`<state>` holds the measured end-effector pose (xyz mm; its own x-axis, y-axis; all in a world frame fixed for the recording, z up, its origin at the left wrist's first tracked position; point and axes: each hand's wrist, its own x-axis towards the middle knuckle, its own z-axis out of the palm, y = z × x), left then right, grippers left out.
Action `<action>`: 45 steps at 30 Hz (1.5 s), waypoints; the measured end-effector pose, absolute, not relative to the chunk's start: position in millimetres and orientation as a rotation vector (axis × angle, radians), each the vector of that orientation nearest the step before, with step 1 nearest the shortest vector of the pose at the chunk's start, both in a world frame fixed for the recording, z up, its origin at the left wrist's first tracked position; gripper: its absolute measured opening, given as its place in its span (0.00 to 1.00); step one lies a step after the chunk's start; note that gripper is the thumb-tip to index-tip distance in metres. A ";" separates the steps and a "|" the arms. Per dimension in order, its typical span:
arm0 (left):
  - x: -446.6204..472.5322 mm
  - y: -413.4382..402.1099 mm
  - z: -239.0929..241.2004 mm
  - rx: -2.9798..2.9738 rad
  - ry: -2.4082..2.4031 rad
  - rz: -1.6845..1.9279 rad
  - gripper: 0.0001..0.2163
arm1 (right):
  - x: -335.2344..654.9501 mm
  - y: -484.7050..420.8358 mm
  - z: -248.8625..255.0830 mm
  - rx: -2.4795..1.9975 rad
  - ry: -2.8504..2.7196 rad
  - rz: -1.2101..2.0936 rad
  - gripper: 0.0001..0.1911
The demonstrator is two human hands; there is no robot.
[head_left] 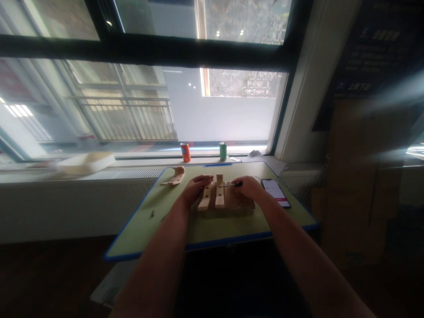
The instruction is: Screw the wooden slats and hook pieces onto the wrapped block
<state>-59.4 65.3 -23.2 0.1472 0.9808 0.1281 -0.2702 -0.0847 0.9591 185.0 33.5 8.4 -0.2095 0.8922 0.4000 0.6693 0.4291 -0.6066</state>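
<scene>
My right hand (249,185) is closed round the dark handle of a screwdriver (237,184), whose thin shaft points left. The shaft's tip reaches a light wooden piece (220,197) with dark holes. A second wooden piece with holes (206,198) stands beside it on the left, and my left hand (196,185) grips its far part. Both pieces rest at a brown block or box (238,202), whose kind I cannot make out. Apart from these, a curved wooden part with holes (178,176) lies at the table's far left.
The green table (145,236) has a blue edge. A phone (275,193) lies on its right side, and small dark bits, perhaps screws (152,214), lie at left. On the sill stand a red can (185,153), a green can (223,151) and a white tray (86,164).
</scene>
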 end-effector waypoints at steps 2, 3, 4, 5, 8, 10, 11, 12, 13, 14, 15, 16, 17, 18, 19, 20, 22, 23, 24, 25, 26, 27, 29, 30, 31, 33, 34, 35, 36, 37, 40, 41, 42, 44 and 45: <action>-58.5 68.3 -25.4 1.156 0.854 1.272 0.17 | 185.5 38.9 3.2 -1.320 -2.004 0.399 0.11; -58.0 69.6 -26.1 1.156 0.859 1.272 0.17 | 186.5 39.8 -0.3 -1.318 -2.011 0.396 0.12; -57.4 70.7 -26.6 1.158 0.863 1.276 0.17 | 187.6 39.7 -3.8 -1.315 -2.012 0.389 0.12; -56.8 71.6 -26.8 1.162 0.865 1.282 0.17 | 188.8 39.1 -6.7 -1.310 -2.010 0.378 0.13; -54.8 73.7 -27.1 1.181 0.872 1.317 0.17 | 190.7 36.4 -11.2 -1.301 -2.008 0.330 0.10; -53.9 75.1 -27.8 1.190 0.883 1.340 0.17 | 190.6 35.4 -10.9 -1.295 -2.019 0.301 0.09; -53.7 75.8 -28.4 1.193 0.890 1.350 0.17 | 190.3 35.1 -10.3 -1.291 -2.027 0.289 0.09; -53.6 76.7 -29.2 1.194 0.897 1.356 0.18 | 189.9 34.8 -9.5 -1.286 -2.037 0.279 0.09; -53.7 77.5 -30.0 1.195 0.902 1.360 0.18 | 189.6 34.4 -8.9 -1.280 -2.048 0.271 0.09; -53.8 78.4 -31.0 1.195 0.906 1.362 0.18 | 189.3 33.9 -8.4 -1.276 -2.060 0.265 0.08; -53.9 79.3 -31.9 1.195 0.907 1.364 0.18 | 189.1 33.6 -8.1 -1.274 -2.071 0.260 0.08; -54.0 80.1 -32.8 1.195 0.908 1.365 0.19 | 189.1 33.5 -8.0 -1.275 -2.079 0.257 0.08; -54.1 80.8 -33.5 1.193 0.909 1.367 0.19 | 189.2 33.6 -8.2 -1.281 -2.083 0.255 0.07; -54.2 81.3 -34.1 1.192 0.910 1.369 0.19 | 189.4 34.1 -8.5 -1.292 -2.083 0.257 0.07; -54.3 81.6 -34.5 1.190 0.911 1.370 0.19 | 189.7 34.9 -8.7 -1.307 -2.078 0.263 0.08; -54.3 81.6 -34.7 1.187 0.913 1.371 0.20 | 190.0 36.1 -8.9 -1.327 -2.072 0.273 0.08; -54.4 81.0 -34.5 1.180 0.913 1.372 0.20 | 190.4 39.0 -8.5 -1.372 -2.061 0.299 0.10; -54.3 80.5 -34.2 1.176 0.910 1.370 0.20 | 190.3 40.4 -7.7 -1.395 -2.057 0.309 0.11; -54.2 79.9 -33.7 1.172 0.907 1.367 0.19 | 189.9 41.8 -6.4 -1.419 -2.056 0.314 0.11; -54.0 79.3 -33.1 1.168 0.904 1.362 0.19 | 189.2 43.1 -4.7 -1.442 -2.056 0.317 0.12; -53.8 78.7 -32.5 1.163 0.900 1.355 0.19 | 188.4 44.3 -2.6 -1.463 -2.058 0.320 0.12; -53.6 78.1 -31.8 1.159 0.897 1.346 0.19 | 187.4 45.4 -0.3 -1.484 -2.063 0.326 0.13; -53.0 77.0 -30.4 1.152 0.890 1.327 0.19 | 185.7 47.6 4.9 -1.524 -2.076 0.357 0.14; -52.7 76.6 -29.7 1.150 0.885 1.319 0.19 | 185.1 48.9 7.5 -1.543 -2.085 0.381 0.14; -52.5 76.1 -29.1 1.147 0.880 1.313 0.19 | 184.6 50.4 9.9 -1.562 -2.093 0.410 0.14; -52.3 75.5 -27.9 1.144 0.874 1.304 0.19 | 184.2 54.0 14.1 -1.602 -2.106 0.476 0.15; -52.2 75.2 -27.4 1.142 0.872 1.299 0.19 | 184.0 56.2 15.8 -1.623 -2.105 0.508 0.15; -52.3 74.9 -27.1 1.142 0.869 1.294 0.19 | 183.9 58.6 17.3 -1.646 -2.098 0.537 0.15; -52.4 74.6 -27.0 1.143 0.865 1.289 0.19 | 183.7 61.2 18.5 -1.671 -2.084 0.562 0.17; -52.5 74.2 -27.0 1.142 0.861 1.284 0.19 | 183.5 63.9 19.6 -1.694 -2.067 0.586 0.19; -52.9 73.1 -27.9 1.134 0.848 1.277 0.18 | 182.4 71.6 22.1 -1.750 -2.023 0.654 0.23; -53.0 72.7 -28.4 1.129 0.842 1.276 0.18 | 182.0 73.7 22.6 -1.762 -2.016 0.675 0.22; -53.0 72.4 -28.9 1.124 0.837 1.276 0.18 | 181.6 75.2 23.0 -1.770 -2.010 0.692 0.21; -52.9 72.1 -29.9 1.117 0.827 1.275 0.19 | 181.0 76.2 23.0 -1.767 -1.996 0.709 0.20; -52.9 72.1 -30.3 1.113 0.822 1.276 0.19 | 180.8 75.7 22.4 -1.756 -1.987 0.708 0.19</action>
<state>-52.9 72.1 -30.3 0.1502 0.9827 0.1082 -0.3078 -0.0575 0.9497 180.8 75.7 22.4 -0.1356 0.9900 -0.0377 0.7906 0.0852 -0.6064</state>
